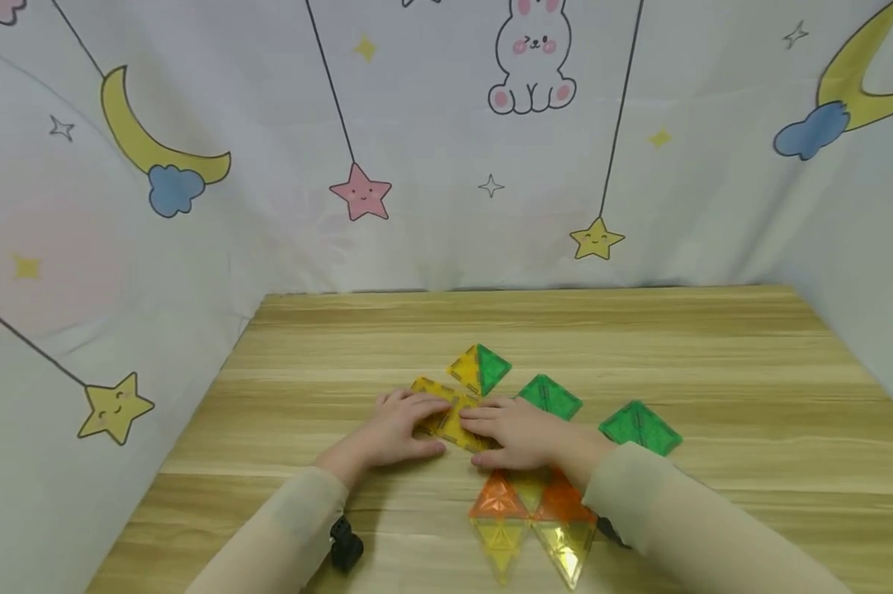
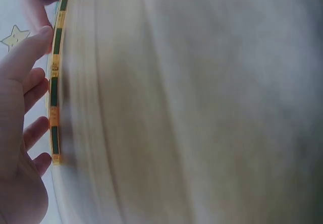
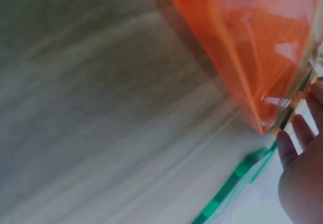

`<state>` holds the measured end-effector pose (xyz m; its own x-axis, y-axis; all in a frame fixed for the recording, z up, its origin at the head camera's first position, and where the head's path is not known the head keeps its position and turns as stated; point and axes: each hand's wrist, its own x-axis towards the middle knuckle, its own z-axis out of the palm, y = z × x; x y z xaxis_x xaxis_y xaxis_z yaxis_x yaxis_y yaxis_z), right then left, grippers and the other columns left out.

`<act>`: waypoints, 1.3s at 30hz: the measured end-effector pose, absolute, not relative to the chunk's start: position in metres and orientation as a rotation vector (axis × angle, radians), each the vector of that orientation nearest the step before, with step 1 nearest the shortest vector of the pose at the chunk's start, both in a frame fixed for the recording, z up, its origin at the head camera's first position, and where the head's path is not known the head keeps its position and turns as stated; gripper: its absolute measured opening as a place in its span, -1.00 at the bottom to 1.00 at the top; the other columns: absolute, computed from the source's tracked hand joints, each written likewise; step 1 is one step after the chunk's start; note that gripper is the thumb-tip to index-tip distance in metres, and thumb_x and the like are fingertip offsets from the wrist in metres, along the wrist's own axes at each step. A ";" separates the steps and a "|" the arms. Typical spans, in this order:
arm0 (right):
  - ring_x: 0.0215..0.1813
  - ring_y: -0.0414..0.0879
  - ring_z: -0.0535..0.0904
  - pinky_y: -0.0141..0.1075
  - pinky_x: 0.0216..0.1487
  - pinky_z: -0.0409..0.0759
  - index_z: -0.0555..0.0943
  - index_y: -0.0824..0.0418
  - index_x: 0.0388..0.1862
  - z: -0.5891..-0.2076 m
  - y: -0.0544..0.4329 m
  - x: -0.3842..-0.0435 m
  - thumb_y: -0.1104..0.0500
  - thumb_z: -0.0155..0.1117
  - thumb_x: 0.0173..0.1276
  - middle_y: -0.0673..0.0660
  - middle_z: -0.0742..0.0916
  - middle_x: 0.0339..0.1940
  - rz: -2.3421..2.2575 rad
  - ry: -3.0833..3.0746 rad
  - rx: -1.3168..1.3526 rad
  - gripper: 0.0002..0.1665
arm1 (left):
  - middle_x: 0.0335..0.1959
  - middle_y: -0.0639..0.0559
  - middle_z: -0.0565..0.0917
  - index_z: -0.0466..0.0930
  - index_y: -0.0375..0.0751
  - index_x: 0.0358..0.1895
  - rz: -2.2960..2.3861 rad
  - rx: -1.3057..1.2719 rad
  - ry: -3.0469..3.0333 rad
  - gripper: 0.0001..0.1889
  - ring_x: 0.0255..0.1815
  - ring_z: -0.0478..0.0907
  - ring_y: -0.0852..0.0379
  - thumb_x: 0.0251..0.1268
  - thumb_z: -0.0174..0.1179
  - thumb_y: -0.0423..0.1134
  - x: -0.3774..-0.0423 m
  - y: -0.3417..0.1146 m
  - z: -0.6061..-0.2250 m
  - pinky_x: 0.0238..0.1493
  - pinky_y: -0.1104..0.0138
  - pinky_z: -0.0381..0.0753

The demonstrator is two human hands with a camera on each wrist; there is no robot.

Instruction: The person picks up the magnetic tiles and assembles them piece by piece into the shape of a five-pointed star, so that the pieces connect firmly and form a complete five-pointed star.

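Note:
Flat on the table lie two joined yellow square tiles (image 1: 455, 422). My left hand (image 1: 400, 429) rests its fingertips on the left tile, and my right hand (image 1: 517, 435) lays its fingers on the right one. In the left wrist view, the yellow tile edge (image 2: 54, 90) runs beside the left fingers, with the other hand near its upper end. The right fingers (image 3: 286, 151) touch the edge of a tile in the right wrist view. A green tile pair (image 1: 549, 396) sits just beyond the right hand, partly hidden by it.
A yellow and green triangle pair (image 1: 479, 369) lies behind the squares. More green triangles (image 1: 641, 427) are off to the right. Orange and yellow triangles (image 1: 500, 498) sit in front, below the right forearm. A patterned white cloth (image 1: 432, 247) hangs behind the wooden table (image 1: 328, 330).

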<state>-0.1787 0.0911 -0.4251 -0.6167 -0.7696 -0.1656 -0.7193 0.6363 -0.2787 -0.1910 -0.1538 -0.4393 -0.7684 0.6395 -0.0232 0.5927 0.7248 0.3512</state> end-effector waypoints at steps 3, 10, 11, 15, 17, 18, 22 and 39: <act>0.41 0.07 0.16 0.00 0.32 0.15 0.25 0.08 0.44 -0.425 0.092 -0.176 -0.24 -0.13 0.44 -0.03 0.30 0.43 -0.266 2.587 -1.199 -0.30 | 0.28 0.05 0.42 0.41 0.03 0.29 0.500 1.023 2.783 -0.38 0.25 0.26 -0.12 0.18 0.20 0.15 -0.192 -0.159 -0.439 0.17 -0.12 0.13; 0.41 0.04 0.13 -0.01 0.32 0.14 0.22 0.06 0.45 -0.424 0.090 -0.169 -0.32 -0.26 0.44 -0.05 0.26 0.45 -0.295 2.566 -1.157 -0.24 | 0.23 0.02 0.47 0.46 -0.03 0.24 0.519 0.963 2.831 -0.37 0.26 0.28 -0.15 0.08 0.29 0.10 -0.195 -0.182 -0.438 0.22 -0.10 0.14; 0.41 0.04 0.13 -0.01 0.33 0.13 0.22 0.05 0.45 -0.423 0.090 -0.169 -0.33 -0.26 0.43 -0.06 0.26 0.45 -0.300 2.568 -1.143 -0.24 | 0.23 0.03 0.47 0.46 -0.02 0.24 0.522 0.955 2.830 -0.37 0.26 0.28 -0.13 0.07 0.29 0.10 -0.196 -0.185 -0.438 0.24 -0.07 0.15; 0.40 0.06 0.14 0.01 0.33 0.12 0.23 0.02 0.45 -0.422 0.086 -0.171 -0.37 -0.27 0.41 -0.08 0.26 0.45 -0.308 2.572 -1.101 -0.22 | 0.21 0.00 0.48 0.48 -0.06 0.22 0.557 0.931 2.834 -0.39 0.25 0.30 -0.11 0.07 0.29 0.08 -0.200 -0.193 -0.437 0.25 -0.05 0.16; 0.40 0.07 0.12 0.01 0.33 0.10 0.22 0.01 0.45 -0.422 0.082 -0.171 -0.38 -0.29 0.40 -0.10 0.24 0.46 -0.301 2.571 -1.084 -0.21 | 0.20 -0.02 0.49 0.48 -0.07 0.21 0.550 0.902 2.846 -0.40 0.25 0.30 -0.12 0.08 0.29 0.07 -0.202 -0.196 -0.436 0.25 -0.05 0.16; 0.40 0.07 0.11 0.01 0.33 0.09 0.21 0.01 0.46 -0.422 0.080 -0.171 -0.38 -0.29 0.40 -0.11 0.23 0.46 -0.303 2.567 -1.080 -0.20 | 0.20 -0.03 0.49 0.49 -0.07 0.20 0.541 0.889 2.852 -0.40 0.25 0.30 -0.13 0.08 0.29 0.07 -0.202 -0.197 -0.435 0.24 -0.06 0.16; 0.41 0.06 0.09 -0.01 0.34 0.07 0.20 0.01 0.46 -0.422 0.072 -0.171 -0.38 -0.31 0.40 -0.12 0.21 0.47 -0.329 2.550 -1.074 -0.21 | 0.22 -0.04 0.47 0.47 -0.05 0.22 0.495 0.850 2.860 -0.39 0.26 0.29 -0.15 0.08 0.28 0.09 -0.203 -0.199 -0.434 0.24 -0.09 0.13; 0.31 0.15 0.20 0.08 0.22 0.22 0.25 0.16 0.43 -0.424 0.119 -0.170 -0.24 0.06 0.35 0.03 0.29 0.44 -0.641 2.553 -1.104 -0.20 | 0.19 0.09 0.50 0.51 0.00 0.19 0.505 1.063 2.813 -0.38 0.13 0.32 -0.03 0.04 0.30 0.17 -0.186 -0.162 -0.429 0.07 0.01 0.21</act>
<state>-0.1705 0.1193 -0.4236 -0.6658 -0.7414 -0.0834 -0.6142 0.6082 -0.5029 -0.1862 -0.1619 -0.4291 -0.7532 0.6571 0.0300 0.6264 0.7027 0.3374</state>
